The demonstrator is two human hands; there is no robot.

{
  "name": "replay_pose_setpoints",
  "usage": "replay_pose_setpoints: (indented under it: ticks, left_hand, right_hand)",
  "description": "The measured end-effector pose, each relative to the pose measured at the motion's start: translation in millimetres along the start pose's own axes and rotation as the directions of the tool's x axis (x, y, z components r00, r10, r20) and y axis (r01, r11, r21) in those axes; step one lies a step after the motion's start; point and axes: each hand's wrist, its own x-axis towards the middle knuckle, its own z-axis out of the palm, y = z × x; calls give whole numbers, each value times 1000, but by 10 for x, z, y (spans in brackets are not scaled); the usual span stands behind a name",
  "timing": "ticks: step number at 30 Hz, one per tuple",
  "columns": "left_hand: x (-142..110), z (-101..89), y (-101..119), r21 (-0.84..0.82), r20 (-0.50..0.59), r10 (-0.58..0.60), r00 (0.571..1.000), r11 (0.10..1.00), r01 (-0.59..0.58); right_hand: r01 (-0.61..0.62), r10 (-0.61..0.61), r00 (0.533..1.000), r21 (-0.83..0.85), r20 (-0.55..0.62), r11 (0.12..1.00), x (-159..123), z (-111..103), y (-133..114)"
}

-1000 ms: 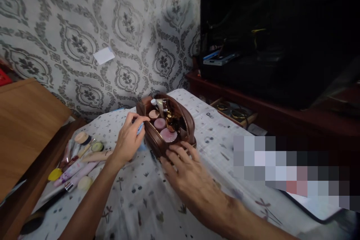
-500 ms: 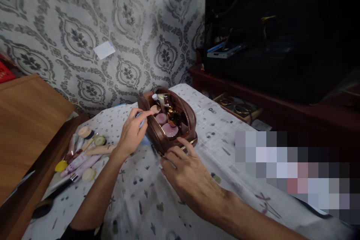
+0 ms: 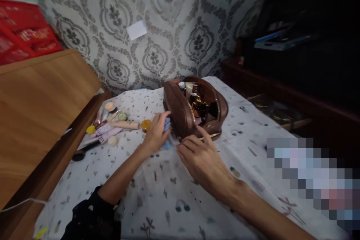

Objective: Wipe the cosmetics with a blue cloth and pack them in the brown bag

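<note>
A brown makeup bag stands unzipped on the patterned cloth. Inside it are a white-capped bottle, a tube, a gold-and-dark bottle and a bit of something pink. My right hand grips the near end of the bag by its zip, index finger along the rim. Just left of the bag, my left hand is closed on a crumpled blue cloth; part of it hangs below the fingers. A round amber-coloured item lies beside that hand.
Loose cosmetics lie to the left, among them a beige tube, a black-handled brush and a round jar. A wooden panel edges the left side. A dark television stands on the right; the papered wall is behind.
The view has turned left. My left hand has drawn back from the bag's opening with the blue cloth. The bag's left side now covers most of the pink round items. My right hand stays at the bag.
</note>
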Motion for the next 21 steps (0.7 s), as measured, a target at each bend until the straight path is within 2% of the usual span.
replay_pose_setpoints:
  ticks: [2,5,7,9,12,16,19,21]
  left_hand:
    - [-209,1,-85,48,90,-34,995,998,30]
    - [-506,-44,-235,146,222,-38,974,989,5]
    - [-671,-100,-332,207,276,-32,961,978,-27]
    - [-799,-174,-411,241,282,-39,959,970,-32]
    - [-925,-301,-494,275,251,-80,965,961,8]
    - [-998,-477,-619,375,175,-185,967,921,109]
    - [-1012,-657,-793,493,20,-318,948,828,268]
    - [-1034,-811,-945,555,-116,-392,913,736,387]
  right_hand:
    - [-35,35,999,2,-22,999,-6,13,-67]
    - [-107,107,993,1,-42,994,-32,59,-189]
    - [-116,116,993,44,2,992,-54,115,-258]
    - [-95,84,992,120,97,988,-65,181,-313]
    - [-94,28,962,233,273,968,-18,268,-390]
    - [-189,42,877,265,478,946,163,344,-513]
    - [-260,60,842,306,536,916,310,429,-592]
    - [-297,60,836,360,545,884,379,518,-626]
